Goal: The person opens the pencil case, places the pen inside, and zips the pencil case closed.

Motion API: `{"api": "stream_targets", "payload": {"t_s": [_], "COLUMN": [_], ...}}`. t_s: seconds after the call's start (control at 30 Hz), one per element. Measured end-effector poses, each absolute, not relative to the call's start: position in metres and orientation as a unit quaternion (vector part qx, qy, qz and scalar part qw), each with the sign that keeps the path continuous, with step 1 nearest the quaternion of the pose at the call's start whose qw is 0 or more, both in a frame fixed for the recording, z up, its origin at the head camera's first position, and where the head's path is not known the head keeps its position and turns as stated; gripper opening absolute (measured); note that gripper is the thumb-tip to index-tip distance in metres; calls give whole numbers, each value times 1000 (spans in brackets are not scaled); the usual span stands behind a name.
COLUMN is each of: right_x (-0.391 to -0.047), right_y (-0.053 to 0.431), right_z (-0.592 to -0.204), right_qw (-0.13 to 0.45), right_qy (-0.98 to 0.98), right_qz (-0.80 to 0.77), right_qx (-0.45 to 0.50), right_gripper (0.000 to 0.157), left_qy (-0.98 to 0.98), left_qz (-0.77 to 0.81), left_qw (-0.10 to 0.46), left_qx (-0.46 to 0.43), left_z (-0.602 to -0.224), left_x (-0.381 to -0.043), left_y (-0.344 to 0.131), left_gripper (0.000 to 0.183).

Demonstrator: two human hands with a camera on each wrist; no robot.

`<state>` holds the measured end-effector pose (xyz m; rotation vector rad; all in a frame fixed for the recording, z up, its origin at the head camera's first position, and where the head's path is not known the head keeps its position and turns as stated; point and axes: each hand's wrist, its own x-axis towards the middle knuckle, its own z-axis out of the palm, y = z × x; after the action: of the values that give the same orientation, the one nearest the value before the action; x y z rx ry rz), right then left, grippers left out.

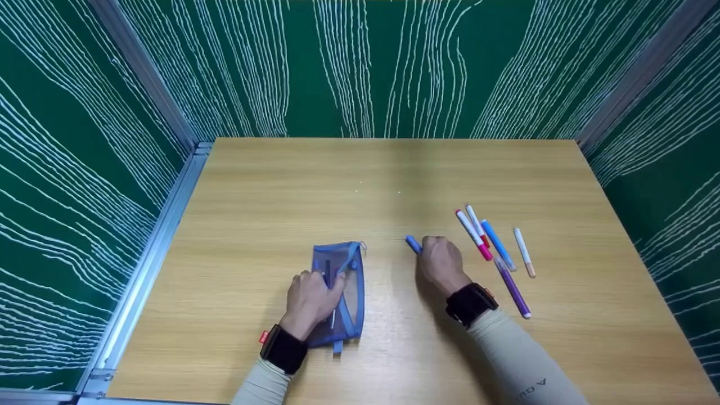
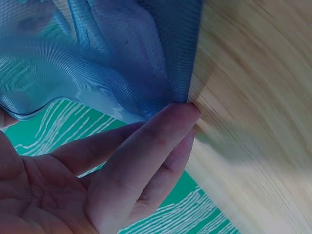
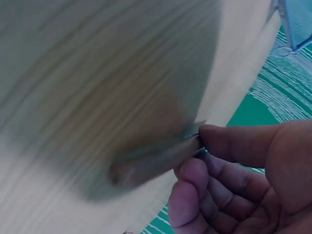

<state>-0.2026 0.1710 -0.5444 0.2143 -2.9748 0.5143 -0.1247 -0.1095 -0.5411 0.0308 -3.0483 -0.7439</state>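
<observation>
A blue mesh zip pouch (image 1: 351,304) lies on the table with its zip side towards the right, and a few slim things show dimly through the mesh. My left hand (image 1: 312,301) holds it, thumb over the upper side. In the left wrist view, fingertips (image 2: 178,114) meet the edge of the mesh (image 2: 122,63). To the right of the pouch, my right hand (image 1: 443,261) pinches a marker with a blue end (image 1: 413,244), which points up and left. The right wrist view shows this marker (image 3: 151,165) between thumb and fingers, close over the wood.
Right of my right hand lie several loose markers: a pink-capped one (image 1: 473,234), a red-capped one (image 1: 476,222), a light blue one (image 1: 498,244), a purple one (image 1: 513,288) and a white one with a peach end (image 1: 523,252). Green walls with white lines (image 1: 343,67) enclose the wooden table (image 1: 270,185).
</observation>
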Motion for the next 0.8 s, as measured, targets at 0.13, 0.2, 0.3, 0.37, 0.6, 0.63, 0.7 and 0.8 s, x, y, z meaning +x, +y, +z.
{"api": "stream_targets", "payload": {"t_s": [0.13,0.2,0.3,0.37,0.6,0.63,0.7,0.8], "right_x": [-198,-195,-190,-187,-174,-173,-170,-167], "right_y": [165,160,153,147,130,127,123,116], "right_z": [-540,-538,-536,-534,-532,-531,-531,-531], "right_qw": [44,34,17,6,-35,-43,-61,-72], "right_qy": [-975,-971,-963,-957,-942,-941,-937,-929], "right_qz": [207,227,259,279,326,329,340,358], "right_qx": [72,72,72,74,68,65,58,62], "right_gripper": [22,23,23,22,14,14,12,11], "left_qy": [-970,-969,-969,-969,-969,-969,-969,-969], "left_qz": [-242,-244,-246,-246,-245,-246,-247,-245], "left_qw": [-5,-12,-19,-22,-26,-27,-26,-14], "left_qx": [14,16,19,20,21,21,20,15], "left_z": [-541,-541,-542,-541,-540,-540,-541,-542], "left_x": [-125,-125,-125,-125,-125,-125,-125,-125], "left_y": [-110,-110,-110,-110,-109,-109,-109,-110], "left_gripper": [59,58,57,57,57,57,57,57]}}
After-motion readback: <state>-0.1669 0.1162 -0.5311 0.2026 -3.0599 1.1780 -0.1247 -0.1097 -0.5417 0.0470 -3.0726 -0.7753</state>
